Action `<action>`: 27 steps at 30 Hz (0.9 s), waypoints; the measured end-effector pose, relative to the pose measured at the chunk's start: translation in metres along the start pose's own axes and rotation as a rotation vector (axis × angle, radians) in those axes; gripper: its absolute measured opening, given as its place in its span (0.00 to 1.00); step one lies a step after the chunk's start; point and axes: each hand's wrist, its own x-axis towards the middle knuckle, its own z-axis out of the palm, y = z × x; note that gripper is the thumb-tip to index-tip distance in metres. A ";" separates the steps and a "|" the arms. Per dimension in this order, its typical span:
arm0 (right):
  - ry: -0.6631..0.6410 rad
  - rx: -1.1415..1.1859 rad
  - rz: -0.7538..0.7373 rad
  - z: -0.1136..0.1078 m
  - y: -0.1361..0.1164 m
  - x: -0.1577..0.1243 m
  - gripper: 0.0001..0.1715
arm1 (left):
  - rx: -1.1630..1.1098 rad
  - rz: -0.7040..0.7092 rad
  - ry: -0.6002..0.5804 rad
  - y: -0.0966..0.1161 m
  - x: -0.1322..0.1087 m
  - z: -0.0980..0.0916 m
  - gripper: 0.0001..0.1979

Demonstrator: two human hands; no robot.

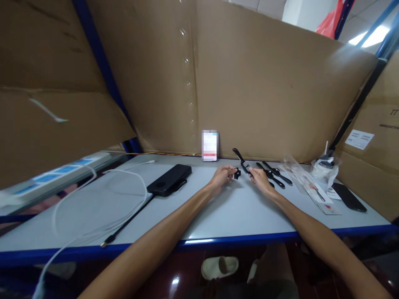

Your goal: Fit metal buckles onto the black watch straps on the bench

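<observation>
Above the middle of the table, my left hand (222,176) pinches a small black lobed piece (237,173) between thumb and fingers. My right hand (259,179) is closed on a long, glossy black handled tool (239,155), its far end pointing up and to the left. The two held parts are close together but apart. What kind of tool it is, I cannot make out. Just right of my right hand lie several similar black tools (276,176) on the grey tabletop (218,216).
A lit phone (210,145) leans against the cardboard back wall (249,83). To the left lie a black power bank (170,179), a white cable (145,182) and a power strip (62,172). Clear packages (311,187), a bagged cup (324,168) and a dark phone (349,197) are at right.
</observation>
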 end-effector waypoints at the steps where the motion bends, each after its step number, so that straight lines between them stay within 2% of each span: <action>1: 0.011 0.005 0.018 0.001 -0.001 -0.001 0.26 | -0.001 0.006 -0.012 0.000 0.000 0.000 0.08; 8: -0.017 0.147 0.150 0.009 -0.012 -0.010 0.24 | 0.060 0.036 -0.042 -0.003 -0.004 0.003 0.09; 15: -0.020 0.134 0.158 0.010 -0.013 -0.011 0.24 | 0.053 0.062 -0.026 -0.003 -0.003 0.003 0.11; 21: 0.078 -0.103 0.014 0.012 -0.007 -0.008 0.26 | 0.026 0.099 0.049 0.002 -0.004 0.003 0.11; 27: 0.072 -0.305 -0.144 0.019 -0.009 -0.013 0.26 | 0.065 0.141 0.072 -0.005 -0.002 0.006 0.15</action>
